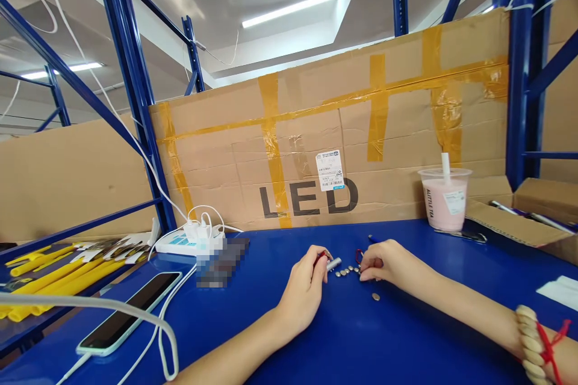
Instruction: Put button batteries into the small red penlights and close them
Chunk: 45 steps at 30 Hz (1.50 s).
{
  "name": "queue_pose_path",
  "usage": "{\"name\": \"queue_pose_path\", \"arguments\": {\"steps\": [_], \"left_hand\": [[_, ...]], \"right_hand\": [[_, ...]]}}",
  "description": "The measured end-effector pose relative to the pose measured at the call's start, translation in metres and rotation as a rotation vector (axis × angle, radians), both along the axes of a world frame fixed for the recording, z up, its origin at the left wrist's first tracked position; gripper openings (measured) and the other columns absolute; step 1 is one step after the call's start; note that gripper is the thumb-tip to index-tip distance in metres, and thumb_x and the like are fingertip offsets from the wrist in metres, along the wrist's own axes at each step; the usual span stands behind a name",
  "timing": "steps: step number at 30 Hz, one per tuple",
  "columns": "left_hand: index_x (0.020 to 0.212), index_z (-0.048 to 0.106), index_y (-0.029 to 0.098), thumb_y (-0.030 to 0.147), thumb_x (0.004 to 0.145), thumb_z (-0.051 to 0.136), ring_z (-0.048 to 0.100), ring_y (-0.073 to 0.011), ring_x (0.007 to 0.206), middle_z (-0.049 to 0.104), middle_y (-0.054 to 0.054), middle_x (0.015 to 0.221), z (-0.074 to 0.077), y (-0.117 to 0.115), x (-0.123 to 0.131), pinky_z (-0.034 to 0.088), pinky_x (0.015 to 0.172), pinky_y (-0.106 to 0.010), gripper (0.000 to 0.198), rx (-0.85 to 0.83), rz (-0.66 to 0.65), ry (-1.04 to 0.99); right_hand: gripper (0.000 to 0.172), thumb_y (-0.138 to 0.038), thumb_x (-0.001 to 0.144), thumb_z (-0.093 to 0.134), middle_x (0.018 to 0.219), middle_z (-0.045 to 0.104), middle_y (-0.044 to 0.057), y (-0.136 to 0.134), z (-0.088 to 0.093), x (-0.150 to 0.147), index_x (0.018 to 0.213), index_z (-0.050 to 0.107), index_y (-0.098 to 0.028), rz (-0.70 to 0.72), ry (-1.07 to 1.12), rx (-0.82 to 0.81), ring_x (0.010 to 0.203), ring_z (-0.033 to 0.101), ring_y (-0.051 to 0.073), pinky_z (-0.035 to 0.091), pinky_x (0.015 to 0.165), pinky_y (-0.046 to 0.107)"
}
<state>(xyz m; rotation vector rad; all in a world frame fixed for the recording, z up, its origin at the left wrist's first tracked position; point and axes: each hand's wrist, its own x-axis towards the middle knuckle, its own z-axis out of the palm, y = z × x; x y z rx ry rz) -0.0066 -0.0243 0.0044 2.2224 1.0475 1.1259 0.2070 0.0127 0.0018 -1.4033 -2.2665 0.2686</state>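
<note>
Over the blue tabletop (253, 313), my left hand (301, 289) is closed around a small silver cylinder (333, 264). A bit of red shows at its fingers. Several small, round, silver discs like button cells (344, 272) lie between my two hands. My right hand (383, 261) is pinched down at the right end of these discs, and its fingertips hide what they hold, if anything. A dark red loop (359, 256) is beside its fingers. One separate disc (376, 296) lies nearer to me, below the right hand.
A cup of pink drink (445, 201) stands at the back right, by an open cardboard box (546, 210). To the left are a charging phone (130, 313), a white power strip (187, 242) and loose cables. A taped cardboard panel (226, 174) closes off the back.
</note>
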Motion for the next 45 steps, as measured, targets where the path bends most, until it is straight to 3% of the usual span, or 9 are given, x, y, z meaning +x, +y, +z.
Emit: {"name": "queue_pose_path", "arguments": {"steps": [4, 11, 15, 19, 22, 27, 33, 39, 45], "left_hand": [[0.092, 0.047, 0.02, 0.035, 0.093, 0.024, 0.045, -0.0107, 0.061, 0.049, 0.003, 0.064, -0.002, -0.004, 0.003, 0.035, 0.063, -0.022, 0.028, -0.001, -0.045, 0.073], [0.088, 0.05, 0.021, 0.034, 0.088, 0.036, 0.049, -0.0125, 0.065, 0.053, 0.001, 0.07, -0.004, -0.004, 0.006, 0.036, 0.059, -0.021, 0.019, -0.044, -0.025, 0.155], [0.089, 0.053, 0.02, 0.034, 0.087, 0.041, 0.05, -0.0127, 0.065, 0.053, 0.001, 0.07, -0.006, -0.002, 0.006, 0.038, 0.058, -0.021, 0.019, -0.046, -0.021, 0.128], [0.089, 0.054, 0.02, 0.034, 0.085, 0.044, 0.052, -0.0122, 0.064, 0.054, 0.001, 0.069, -0.007, -0.002, 0.007, 0.038, 0.057, -0.021, 0.018, -0.047, -0.021, 0.086], [0.091, 0.056, 0.019, 0.034, 0.086, 0.044, 0.053, -0.012, 0.063, 0.056, 0.001, 0.068, -0.005, -0.003, 0.008, 0.04, 0.061, -0.021, 0.02, -0.029, -0.041, 0.068], [0.092, 0.061, 0.018, 0.032, 0.089, 0.039, 0.054, -0.014, 0.07, 0.061, -0.001, 0.069, -0.002, -0.004, 0.007, 0.042, 0.068, -0.023, 0.027, 0.029, -0.051, 0.06], [0.092, 0.064, 0.016, 0.029, 0.088, 0.042, 0.055, -0.0148, 0.072, 0.062, -0.003, 0.074, -0.003, -0.003, 0.006, 0.043, 0.072, -0.024, 0.026, 0.072, -0.091, 0.046], [0.091, 0.066, 0.014, 0.031, 0.089, 0.038, 0.053, -0.0113, 0.059, 0.059, -0.004, 0.07, -0.01, 0.002, 0.003, 0.046, 0.061, -0.022, 0.033, 0.091, -0.197, 0.027], [0.086, 0.066, 0.014, 0.027, 0.089, 0.041, 0.054, -0.0101, 0.057, 0.062, -0.004, 0.075, -0.013, 0.001, 0.001, 0.045, 0.058, -0.02, 0.028, 0.144, -0.213, 0.069]], "right_hand": [[0.015, -0.034, 0.059, 0.071, 0.064, 0.068, 0.002, 0.004, -0.002, 0.007, 0.063, 0.068, -0.02, -0.099, 0.015, 0.007, 0.06, 0.062, 0.018, 0.044, 0.053, 0.023], [0.009, -0.02, 0.061, 0.067, 0.064, 0.069, 0.004, 0.006, -0.001, 0.01, 0.068, 0.07, -0.017, -0.086, 0.063, -0.133, 0.06, 0.064, 0.018, 0.047, 0.057, 0.023], [0.006, -0.02, 0.065, 0.066, 0.07, 0.069, 0.003, -0.005, 0.006, 0.006, 0.069, 0.07, -0.019, -0.151, -0.045, -0.062, 0.066, 0.063, 0.018, 0.045, 0.059, 0.024], [0.005, -0.02, 0.07, 0.064, 0.074, 0.067, 0.002, -0.018, 0.019, 0.004, 0.067, 0.068, -0.021, -0.234, -0.12, 0.126, 0.072, 0.061, 0.019, 0.041, 0.059, 0.025], [0.014, -0.03, 0.076, 0.058, 0.078, 0.067, 0.001, -0.026, 0.028, -0.001, 0.072, 0.068, -0.022, -0.143, 0.088, 0.276, 0.069, 0.059, 0.016, 0.041, 0.059, 0.024], [0.018, -0.034, 0.074, 0.06, 0.075, 0.066, 0.002, -0.039, 0.03, -0.019, 0.071, 0.069, -0.019, 0.075, 0.468, 0.216, 0.065, 0.059, 0.014, 0.043, 0.056, 0.022], [0.017, -0.034, 0.07, 0.065, 0.07, 0.065, 0.002, -0.043, 0.026, -0.025, 0.065, 0.069, -0.018, 0.157, 0.529, 0.134, 0.062, 0.056, 0.012, 0.04, 0.053, 0.022], [0.017, -0.032, 0.064, 0.069, 0.064, 0.062, 0.002, -0.037, 0.024, -0.023, 0.063, 0.068, -0.016, 0.166, 0.508, 0.001, 0.057, 0.052, 0.011, 0.038, 0.051, 0.023], [0.019, -0.032, 0.059, 0.071, 0.058, 0.06, 0.001, -0.033, 0.02, -0.02, 0.059, 0.067, -0.013, 0.151, 0.476, -0.079, 0.051, 0.048, 0.01, 0.037, 0.048, 0.022]]}}
